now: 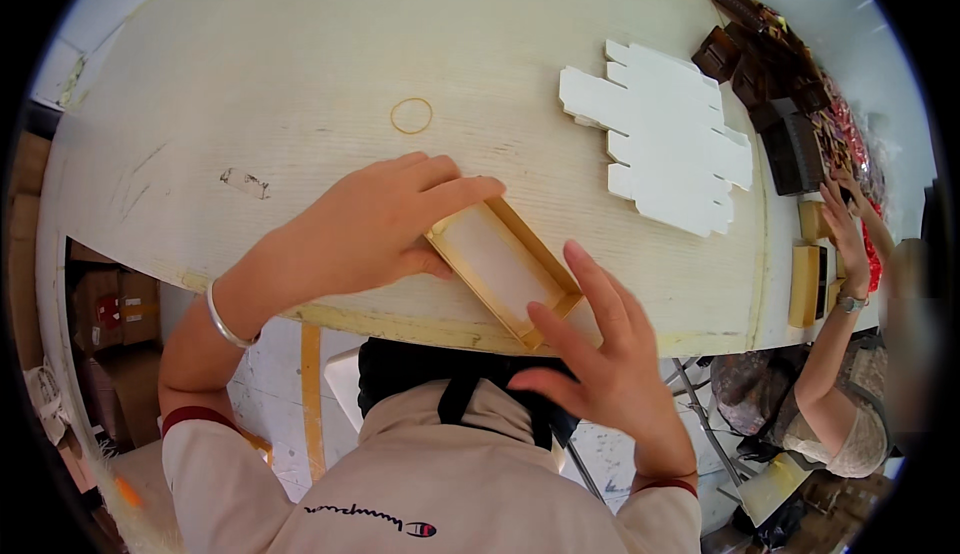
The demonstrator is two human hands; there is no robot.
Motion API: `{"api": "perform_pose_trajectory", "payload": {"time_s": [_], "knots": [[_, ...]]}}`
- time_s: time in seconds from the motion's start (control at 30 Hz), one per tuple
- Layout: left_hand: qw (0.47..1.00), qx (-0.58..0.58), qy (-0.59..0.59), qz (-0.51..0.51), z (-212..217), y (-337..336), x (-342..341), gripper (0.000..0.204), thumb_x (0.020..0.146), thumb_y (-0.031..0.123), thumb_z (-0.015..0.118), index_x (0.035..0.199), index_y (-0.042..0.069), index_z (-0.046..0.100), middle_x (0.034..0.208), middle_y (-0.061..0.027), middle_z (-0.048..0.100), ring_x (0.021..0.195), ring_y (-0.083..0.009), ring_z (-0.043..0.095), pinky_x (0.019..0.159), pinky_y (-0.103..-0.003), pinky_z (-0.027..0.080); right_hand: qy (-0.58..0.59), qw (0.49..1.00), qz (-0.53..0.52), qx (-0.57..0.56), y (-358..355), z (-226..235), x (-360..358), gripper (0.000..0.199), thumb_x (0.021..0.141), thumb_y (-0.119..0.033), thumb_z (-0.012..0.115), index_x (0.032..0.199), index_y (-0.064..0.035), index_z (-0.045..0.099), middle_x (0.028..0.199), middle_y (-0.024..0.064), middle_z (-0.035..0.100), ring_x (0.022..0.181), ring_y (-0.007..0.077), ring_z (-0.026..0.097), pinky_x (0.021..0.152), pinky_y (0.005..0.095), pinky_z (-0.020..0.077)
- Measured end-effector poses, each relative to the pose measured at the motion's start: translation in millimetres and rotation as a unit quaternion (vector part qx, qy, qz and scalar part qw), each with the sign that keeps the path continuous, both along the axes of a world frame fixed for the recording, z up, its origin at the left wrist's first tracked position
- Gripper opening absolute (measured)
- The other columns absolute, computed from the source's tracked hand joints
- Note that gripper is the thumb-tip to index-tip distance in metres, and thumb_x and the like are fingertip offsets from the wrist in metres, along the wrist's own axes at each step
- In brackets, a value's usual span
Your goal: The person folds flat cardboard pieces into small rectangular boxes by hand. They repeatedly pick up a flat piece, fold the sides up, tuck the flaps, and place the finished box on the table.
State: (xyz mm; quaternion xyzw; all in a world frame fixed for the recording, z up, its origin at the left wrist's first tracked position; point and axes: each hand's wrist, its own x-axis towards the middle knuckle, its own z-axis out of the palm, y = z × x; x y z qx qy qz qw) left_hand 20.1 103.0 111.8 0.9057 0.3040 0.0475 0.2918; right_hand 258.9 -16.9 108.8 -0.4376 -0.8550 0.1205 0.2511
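A small gold-edged rectangular box tray (505, 266) with a white inside lies at the near edge of the pale wooden table (300, 84). My left hand (370, 224) grips its far-left end, fingers over the rim. At the near-right end, my right hand (590, 354) holds the tray with fingers spread. A silver bangle sits on my left wrist.
A stack of flat white die-cut cardboard blanks (665, 139) lies to the right. A rubber band (411, 115) rests mid-table. Dark brown boxes (775, 84) and gold boxes (808, 279) crowd the right side, where another person's hand (845, 224) reaches onto the table.
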Motion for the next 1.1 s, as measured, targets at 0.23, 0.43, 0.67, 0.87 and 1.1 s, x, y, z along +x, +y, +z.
{"api": "perform_pose_trajectory", "payload": {"time_s": [0.23,0.43,0.67,0.87,1.1], "knots": [[0.997,-0.002,-0.036,0.068,6,-11,21,0.069,0.067,0.019,0.083,0.126,0.009,0.048,0.105,-0.0123,0.061,0.097,-0.0351,0.058,0.082,-0.042,0.047,0.096,0.995,-0.038,-0.007,5,-20,16,0.037,0.071,0.0,0.073,0.106,0.0024,0.06,0.132,0.0301,0.042,0.114,0.0469,0.051,0.089,0.0453,0.0483],[0.992,0.013,-0.049,0.114,68,-15,56,0.078,0.067,0.023,0.084,0.133,0.007,0.043,0.106,-0.0135,0.061,0.082,-0.0311,0.058,0.073,-0.039,0.049,0.07,0.997,-0.033,-0.005,16,60,57,0.036,0.072,0.003,0.07,0.107,0.002,0.062,0.13,0.0297,0.044,0.113,0.0459,0.051,0.09,0.0455,0.0485],[0.957,0.024,-0.192,0.214,131,-29,74,0.085,0.071,0.025,0.082,0.142,0.009,0.039,0.109,-0.0109,0.058,0.074,-0.0238,0.052,0.071,-0.032,0.049,-0.069,0.946,-0.2,0.245,120,179,173,0.07,0.064,-0.014,0.085,0.127,-0.0063,0.055,0.139,0.0234,0.042,0.128,0.0404,0.044,0.103,0.0436,0.041],[0.978,0.095,-0.157,0.101,150,-34,74,0.047,0.074,0.022,0.079,0.114,0.004,0.062,0.103,-0.013,0.063,0.086,-0.0276,0.06,0.072,-0.035,0.051,-0.2,0.971,-0.13,0.01,99,150,181,0.079,0.073,-0.044,0.078,0.134,-0.0035,0.048,0.142,0.0264,0.04,0.135,0.0407,0.035,0.11,0.0509,0.0296],[0.981,0.058,-0.182,0.043,133,-40,115,0.034,0.075,0.021,0.078,0.101,0.003,0.067,0.094,-0.0113,0.065,0.082,-0.0277,0.061,0.071,-0.036,0.05,-0.024,0.989,-0.123,-0.076,71,128,220,0.06,0.076,-0.015,0.076,0.129,-0.0011,0.052,0.142,0.0231,0.043,0.132,0.04,0.04,0.109,0.0427,0.0342]]}}
